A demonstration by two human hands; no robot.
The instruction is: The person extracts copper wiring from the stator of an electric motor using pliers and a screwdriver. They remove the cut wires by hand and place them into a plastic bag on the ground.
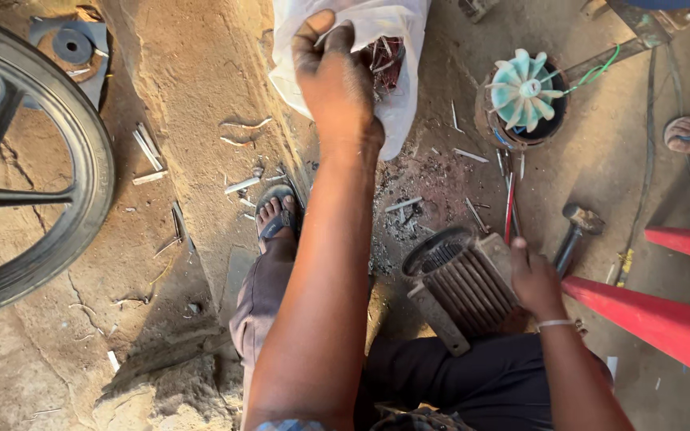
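White plastic bag hangs at the top of the view, gripped at its mouth by your left hand, whose fingers close on the rim with coppery wire scraps showing inside. Your right hand rests with fingers curled over the top edge of a ribbed motor housing, which stands on the dirt floor just before your knees. A hammer lies just beside that hand, near 2 red bars. Farther up sits a pale green fan in a round casing. Your sandalled foot is planted between the bag and a dark wheel at the left. Metal slivers litter the ground around the housing.
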